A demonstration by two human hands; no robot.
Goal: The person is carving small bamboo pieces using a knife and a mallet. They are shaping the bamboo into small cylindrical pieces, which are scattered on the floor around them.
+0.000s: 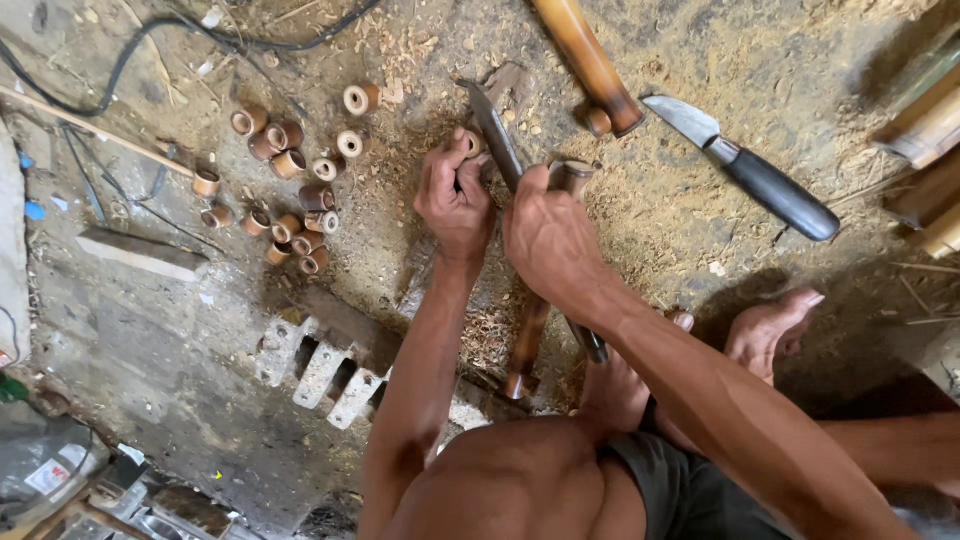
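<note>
Seated person on a dirt floor (pixel 720 60). Right hand (pixel 548 240) closed around a bamboo stick (pixel 528 340); left hand (pixel 455 200) closed on a bamboo ring (pixel 472 143) beside a blade (pixel 494 130). Cut rings (pixel 290 190) at ten o'clock, knife (pixel 750 170) at two o'clock.

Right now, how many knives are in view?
2: a black-handled knife lying upper right; a second knife gripped in the right hand, centre. Others may be hidden.

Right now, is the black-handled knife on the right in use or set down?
Set down: the black-handled knife lies flat on the dirt floor, clear of both hands.
</note>
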